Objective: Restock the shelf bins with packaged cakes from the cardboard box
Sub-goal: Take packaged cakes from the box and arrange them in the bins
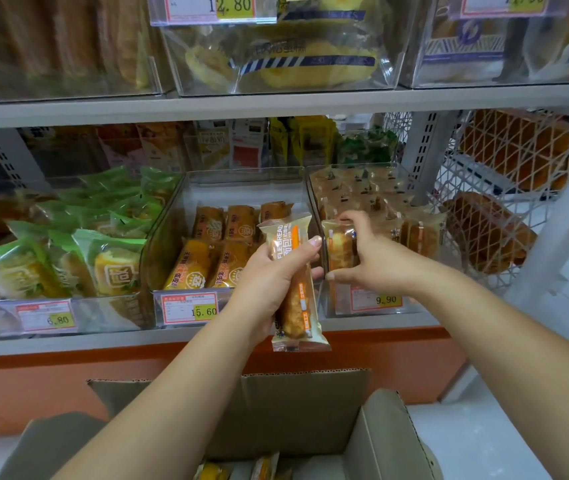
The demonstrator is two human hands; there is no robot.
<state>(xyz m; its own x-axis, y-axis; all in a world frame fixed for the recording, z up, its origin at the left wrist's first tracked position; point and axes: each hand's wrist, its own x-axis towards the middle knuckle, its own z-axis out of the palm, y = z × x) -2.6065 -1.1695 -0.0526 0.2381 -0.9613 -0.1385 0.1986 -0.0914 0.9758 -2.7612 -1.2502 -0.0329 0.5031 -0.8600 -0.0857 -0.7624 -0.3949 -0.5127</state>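
My left hand (269, 271) grips a long packaged cake (293, 289) in a cream and orange wrapper, held upright in front of the lower shelf. My right hand (373, 254) reaches into the clear right bin (373, 306), priced 9.90, and its fingers hold a packaged cake (340, 244) at the front of a row of similar packs. The open cardboard box (293, 410) sits below my arms, with a few wrapped cakes (265, 467) visible at its bottom.
The middle clear bin (186, 306), priced 15.60, holds orange-wrapped cakes. A left bin (47, 317) holds green-wrapped pastries. A white wire basket (490, 216) of bread hangs at the right. More bins stand on the upper shelf (276, 105).
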